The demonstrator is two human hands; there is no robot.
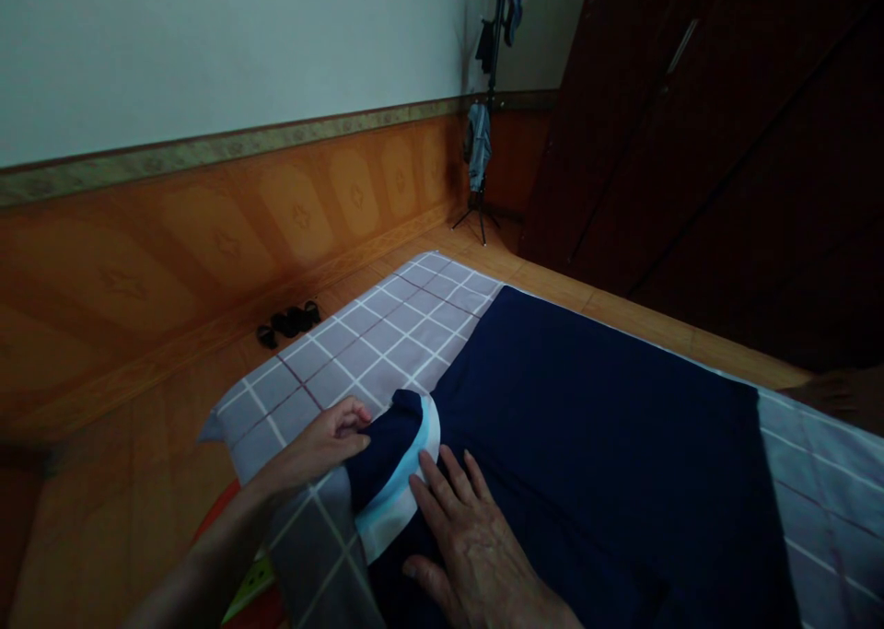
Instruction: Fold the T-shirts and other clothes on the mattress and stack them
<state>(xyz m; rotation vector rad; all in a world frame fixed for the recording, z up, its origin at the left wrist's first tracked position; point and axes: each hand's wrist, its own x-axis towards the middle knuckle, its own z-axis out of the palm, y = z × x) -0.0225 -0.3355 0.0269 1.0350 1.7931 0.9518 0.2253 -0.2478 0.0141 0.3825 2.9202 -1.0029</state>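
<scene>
One navy cloth garment point(608, 426) bears one blue-and-white band point(393, 506). One right hand point(476, 537) lies flat on the garment; one left hand point(335, 438) half-curls at its edge, grip unclear.

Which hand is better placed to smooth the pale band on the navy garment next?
Probably the right hand: it lies palm down on the navy garment, fingertips at the pale band. The left hand is by the garment's edge, fingers curled.

A person's bare left hand point(336, 438) and uncovered left forearm point(241, 526), slender and tapering to the wrist, appear between seven and eight o'clock; the bare right hand point(473, 537), near six o'clock, shows fine creases across its back.
</scene>
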